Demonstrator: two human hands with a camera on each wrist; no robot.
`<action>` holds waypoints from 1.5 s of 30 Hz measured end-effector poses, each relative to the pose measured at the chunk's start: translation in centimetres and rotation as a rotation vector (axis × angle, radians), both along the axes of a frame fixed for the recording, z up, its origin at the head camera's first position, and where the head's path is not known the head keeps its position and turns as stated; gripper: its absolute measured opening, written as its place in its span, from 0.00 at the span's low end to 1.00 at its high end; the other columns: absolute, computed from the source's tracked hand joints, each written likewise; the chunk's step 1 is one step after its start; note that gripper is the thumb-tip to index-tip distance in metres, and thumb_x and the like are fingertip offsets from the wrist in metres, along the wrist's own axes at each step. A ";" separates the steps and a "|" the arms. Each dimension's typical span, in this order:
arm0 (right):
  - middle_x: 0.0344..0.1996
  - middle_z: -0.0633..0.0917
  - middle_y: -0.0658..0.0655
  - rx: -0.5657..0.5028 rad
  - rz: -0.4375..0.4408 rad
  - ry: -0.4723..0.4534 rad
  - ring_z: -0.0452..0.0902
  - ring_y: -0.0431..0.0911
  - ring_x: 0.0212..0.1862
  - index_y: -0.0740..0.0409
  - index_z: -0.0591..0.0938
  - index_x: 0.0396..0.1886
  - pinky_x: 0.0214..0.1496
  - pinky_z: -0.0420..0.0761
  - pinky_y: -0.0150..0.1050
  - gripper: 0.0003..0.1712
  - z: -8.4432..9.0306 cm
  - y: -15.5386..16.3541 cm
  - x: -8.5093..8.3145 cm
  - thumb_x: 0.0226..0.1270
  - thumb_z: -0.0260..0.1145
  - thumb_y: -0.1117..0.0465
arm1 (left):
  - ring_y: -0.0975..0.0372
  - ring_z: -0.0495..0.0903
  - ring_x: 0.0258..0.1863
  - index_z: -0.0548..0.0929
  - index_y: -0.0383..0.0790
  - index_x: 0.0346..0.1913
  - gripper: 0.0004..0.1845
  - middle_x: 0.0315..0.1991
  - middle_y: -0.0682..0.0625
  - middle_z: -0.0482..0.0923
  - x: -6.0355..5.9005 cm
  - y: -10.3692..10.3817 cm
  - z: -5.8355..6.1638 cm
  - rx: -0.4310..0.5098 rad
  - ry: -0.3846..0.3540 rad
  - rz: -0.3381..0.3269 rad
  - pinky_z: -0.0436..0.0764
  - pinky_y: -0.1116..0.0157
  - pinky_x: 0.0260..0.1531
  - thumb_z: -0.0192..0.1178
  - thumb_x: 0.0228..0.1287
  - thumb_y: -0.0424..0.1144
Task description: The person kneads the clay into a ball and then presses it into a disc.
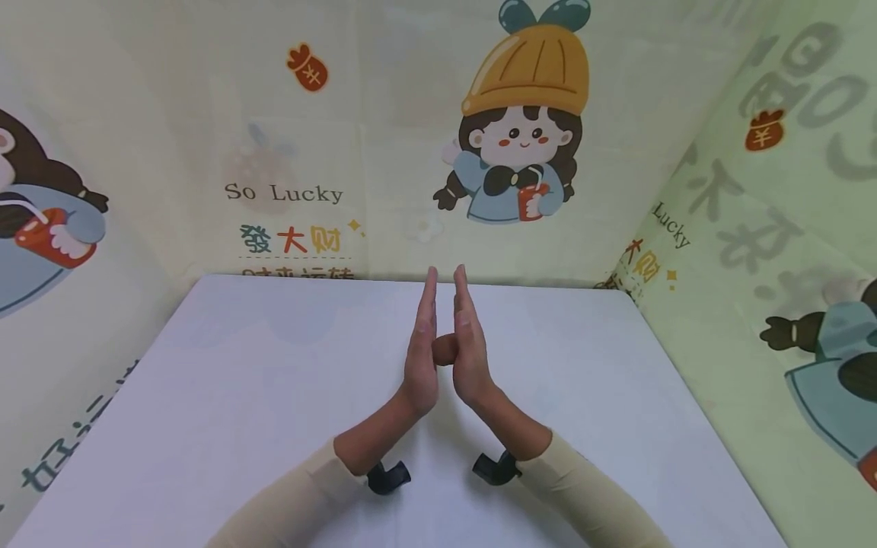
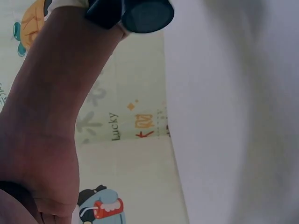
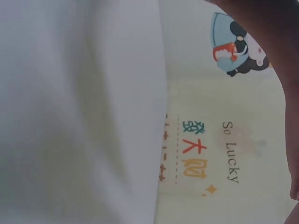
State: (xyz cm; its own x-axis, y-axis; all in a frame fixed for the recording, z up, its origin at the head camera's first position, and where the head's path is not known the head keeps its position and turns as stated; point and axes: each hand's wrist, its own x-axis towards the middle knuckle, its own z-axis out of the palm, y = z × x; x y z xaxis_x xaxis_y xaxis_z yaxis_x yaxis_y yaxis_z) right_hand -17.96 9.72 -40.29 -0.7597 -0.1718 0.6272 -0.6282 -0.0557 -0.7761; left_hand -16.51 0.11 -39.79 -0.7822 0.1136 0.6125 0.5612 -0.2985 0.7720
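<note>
My two hands stand upright over the middle of the white table (image 1: 240, 396), palms facing each other with the fingers straight and pointing up and away. The left hand (image 1: 421, 346) and right hand (image 1: 471, 342) are close together, a narrow gap between the fingertips, and a thumb (image 1: 445, 348) crosses between the palms. Neither hand holds anything. Beige sleeves cover both forearms, with a black wrist camera (image 1: 388, 477) under the left and a second black wrist camera (image 1: 495, 468) under the right. The left wrist view is filled by a forearm (image 2: 51, 116) and table; the right wrist view shows only a hand's edge (image 3: 273, 42).
Cloth walls printed with cartoon girls and "So Lucky" lettering (image 1: 284, 192) close in the table at the back and on both sides. The table's far edge (image 1: 411, 280) meets the back wall. The right wall (image 1: 754, 266) leans close along the table's right edge.
</note>
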 end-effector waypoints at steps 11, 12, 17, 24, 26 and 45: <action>0.12 0.65 0.54 0.042 0.054 0.037 0.58 0.43 0.18 0.60 0.43 0.87 0.31 0.66 0.28 0.39 -0.8 -1.2 0.8 0.88 0.31 0.44 | 0.62 0.40 0.83 0.43 0.43 0.86 0.36 0.87 0.54 0.39 -1.7 -1.3 1.1 0.027 0.007 0.032 0.60 0.63 0.70 0.25 0.83 0.54; 0.13 0.67 0.54 0.045 0.059 0.039 0.59 0.44 0.19 0.61 0.42 0.87 0.31 0.68 0.29 0.40 -0.9 -1.4 0.9 0.88 0.32 0.42 | 0.62 0.40 0.83 0.43 0.43 0.86 0.37 0.86 0.54 0.39 -1.8 -1.4 1.2 0.030 0.008 0.035 0.59 0.64 0.70 0.25 0.82 0.55; 0.20 0.74 0.55 0.056 0.076 0.028 0.69 0.44 0.27 0.60 0.41 0.87 0.34 0.73 0.34 0.44 -1.0 -1.8 1.5 0.87 0.33 0.36 | 0.63 0.38 0.84 0.44 0.39 0.86 0.36 0.86 0.53 0.42 -2.6 -1.7 1.6 0.041 0.036 0.067 0.40 0.56 0.79 0.26 0.82 0.50; 0.63 0.77 0.61 0.055 0.083 -0.013 0.73 0.47 0.60 0.58 0.40 0.87 0.59 0.76 0.39 0.46 -1.0 -1.8 2.2 0.85 0.35 0.34 | 0.61 0.40 0.84 0.44 0.35 0.85 0.35 0.86 0.48 0.43 -3.4 -2.1 1.8 0.038 0.053 0.104 0.39 0.52 0.79 0.27 0.82 0.46; 0.80 0.62 0.56 0.058 0.087 -0.027 0.70 0.48 0.66 0.57 0.39 0.87 0.63 0.76 0.41 0.47 -0.9 -1.7 2.5 0.85 0.35 0.32 | 0.61 0.41 0.84 0.45 0.34 0.85 0.35 0.86 0.48 0.43 -3.5 -2.1 1.8 0.038 0.052 0.116 0.39 0.53 0.79 0.27 0.82 0.45; 0.86 0.40 0.53 0.080 0.010 0.119 0.38 0.52 0.85 0.62 0.44 0.86 0.82 0.43 0.55 0.48 0.7 -2.0 3.5 0.84 0.38 0.33 | 0.63 0.39 0.84 0.46 0.38 0.86 0.35 0.86 0.54 0.44 -4.6 -2.6 0.1 -0.044 0.056 0.146 0.39 0.53 0.79 0.27 0.81 0.45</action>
